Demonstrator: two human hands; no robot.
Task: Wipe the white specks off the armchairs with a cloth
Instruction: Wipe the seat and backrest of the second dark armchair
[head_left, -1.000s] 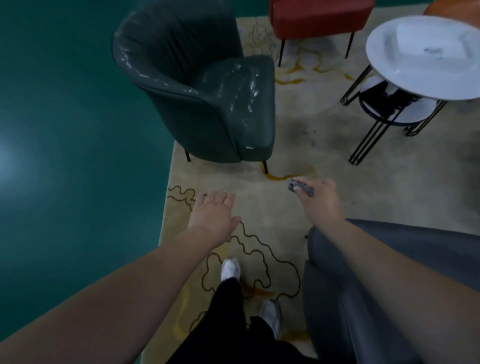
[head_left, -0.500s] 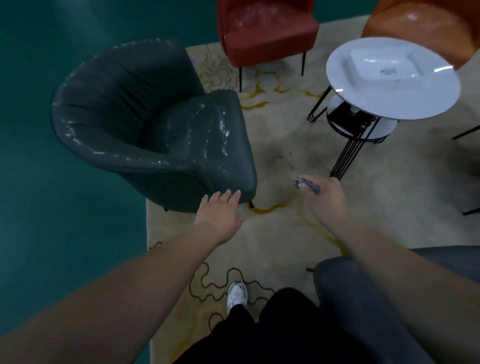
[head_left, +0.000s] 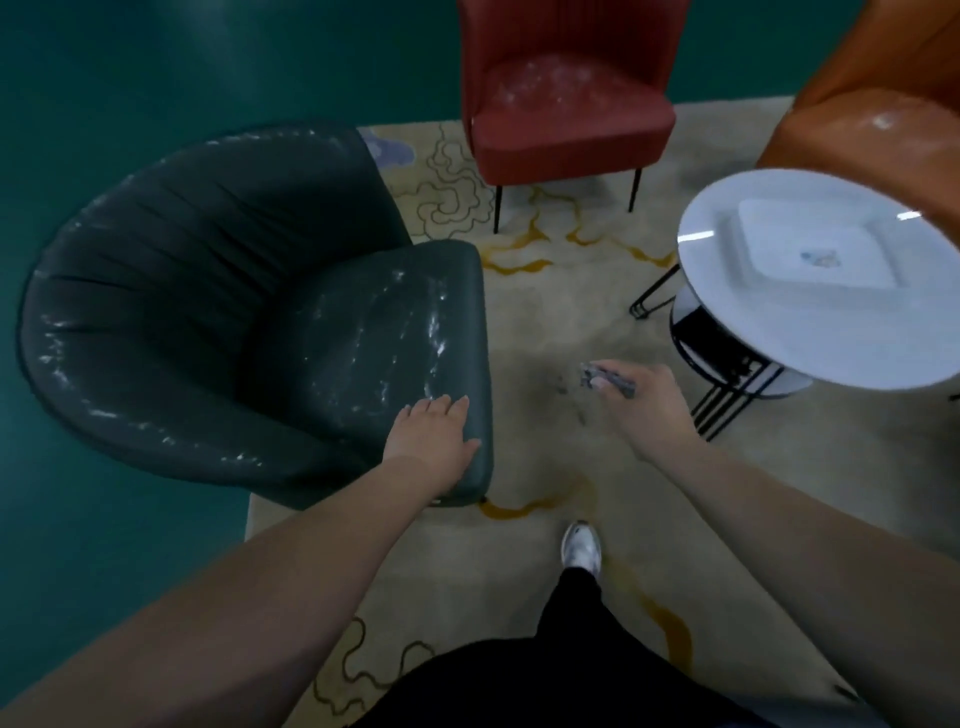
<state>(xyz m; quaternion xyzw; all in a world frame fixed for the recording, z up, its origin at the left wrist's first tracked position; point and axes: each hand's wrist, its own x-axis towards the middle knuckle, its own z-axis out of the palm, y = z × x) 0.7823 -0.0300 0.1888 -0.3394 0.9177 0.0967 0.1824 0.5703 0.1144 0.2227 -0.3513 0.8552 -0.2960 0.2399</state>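
Beyond left hand (head_left: 431, 441), speckled armchair (head_left: 249, 322); right hand (head_left: 641, 402) grips cloth (head_left: 605, 379).

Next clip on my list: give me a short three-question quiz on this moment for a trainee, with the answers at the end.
1. True or false: the left hand lies with straight fingers at the front edge of the dark green armchair.
2. What does the right hand hold?
3. Which seat shows white specks? A) only the dark green armchair B) the dark green armchair and the red chair C) none

Key
1. True.
2. A small grey cloth, pinched in its fingers above the rug.
3. B: both seats show white marks.
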